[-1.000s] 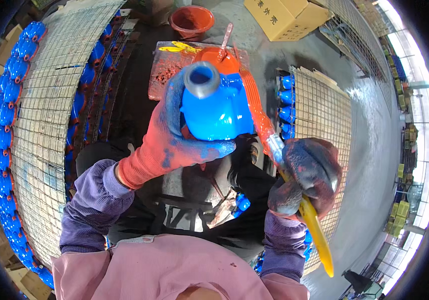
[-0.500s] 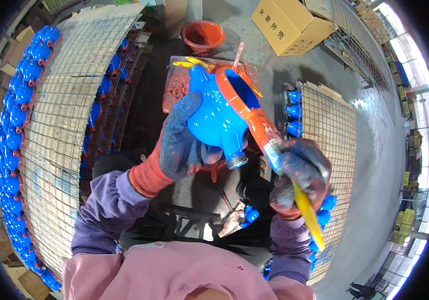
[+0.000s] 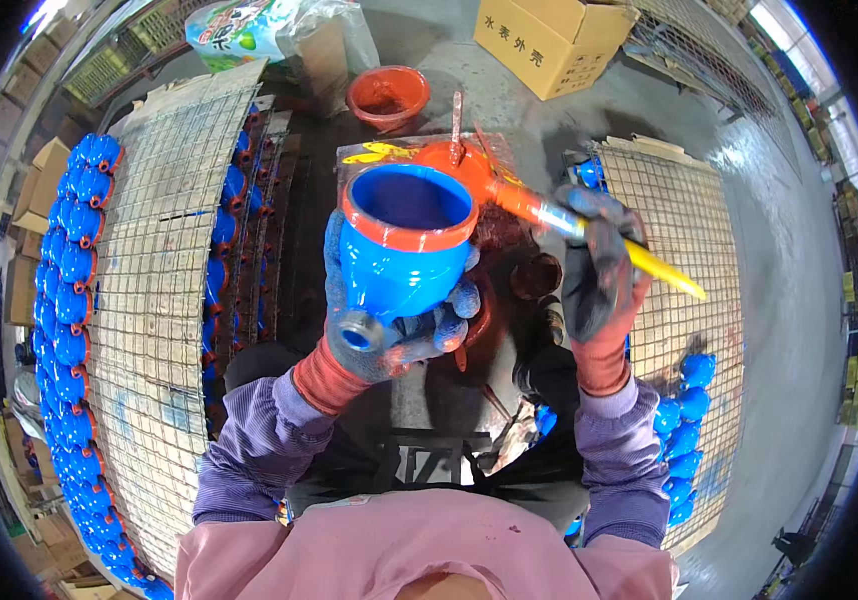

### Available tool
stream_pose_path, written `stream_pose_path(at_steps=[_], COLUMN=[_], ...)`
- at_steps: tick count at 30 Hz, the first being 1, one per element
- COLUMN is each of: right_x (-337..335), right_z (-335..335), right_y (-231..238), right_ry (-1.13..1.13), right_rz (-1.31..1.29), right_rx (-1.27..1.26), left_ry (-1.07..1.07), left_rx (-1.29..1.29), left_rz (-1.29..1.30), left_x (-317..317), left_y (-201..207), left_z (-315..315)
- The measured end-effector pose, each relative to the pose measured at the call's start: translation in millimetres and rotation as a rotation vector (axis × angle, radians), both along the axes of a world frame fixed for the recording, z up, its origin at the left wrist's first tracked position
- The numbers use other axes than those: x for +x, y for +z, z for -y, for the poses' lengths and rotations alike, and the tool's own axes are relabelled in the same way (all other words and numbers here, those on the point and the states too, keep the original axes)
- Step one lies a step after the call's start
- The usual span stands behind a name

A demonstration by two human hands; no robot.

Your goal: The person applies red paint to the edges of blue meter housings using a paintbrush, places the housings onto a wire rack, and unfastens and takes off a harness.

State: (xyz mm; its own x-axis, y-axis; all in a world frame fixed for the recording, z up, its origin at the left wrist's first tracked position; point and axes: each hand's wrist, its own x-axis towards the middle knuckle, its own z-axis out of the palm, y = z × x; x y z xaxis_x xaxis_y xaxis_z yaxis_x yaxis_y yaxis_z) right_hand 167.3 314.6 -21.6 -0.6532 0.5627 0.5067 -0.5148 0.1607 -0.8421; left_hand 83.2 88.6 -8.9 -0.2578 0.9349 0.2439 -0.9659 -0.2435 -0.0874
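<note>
My left hand, in a paint-stained glove, holds a blue water meter housing from below. Its round mouth tilts up toward me, circled by an orange-red painted band, and a short spout points down toward my wrist. My gloved right hand grips a yellow-handled paintbrush. The brush's bristles, coated orange-red, are just right of the housing's rim; whether they touch it I cannot tell. Behind the housing, partly hidden, is an orange-red paint container with a stick in it.
Mesh racks stand on the left and right, with several blue housings lined along the left one and more on the right. Farther off are a red basin, a cardboard box and a plastic-wrapped bundle.
My left hand has turned the housing so its mouth faces up toward me. My right hand has moved up, swinging the brush flatter, its bristles off the band's lower right part.
</note>
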Motion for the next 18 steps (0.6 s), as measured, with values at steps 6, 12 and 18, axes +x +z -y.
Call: stream_pose_path(at_steps=[6, 12, 18], right_x=[-12, -4, -18], right_z=[8, 0, -21], right_y=[48, 58, 29], right_ry=[0.269, -0.101, -0.101], right_rz=[0.014, 0.546, 0.677], right_rx=[-0.648, -0.116, 0.428], left_ry=[0.206, 0.756, 0.795], left_rx=[-0.271, -1.024, -1.060], left_rz=[-0.134, -1.437, -2.124], left_x=[3, 13, 26], left_y=[19, 13, 0], left_z=[4, 4, -9])
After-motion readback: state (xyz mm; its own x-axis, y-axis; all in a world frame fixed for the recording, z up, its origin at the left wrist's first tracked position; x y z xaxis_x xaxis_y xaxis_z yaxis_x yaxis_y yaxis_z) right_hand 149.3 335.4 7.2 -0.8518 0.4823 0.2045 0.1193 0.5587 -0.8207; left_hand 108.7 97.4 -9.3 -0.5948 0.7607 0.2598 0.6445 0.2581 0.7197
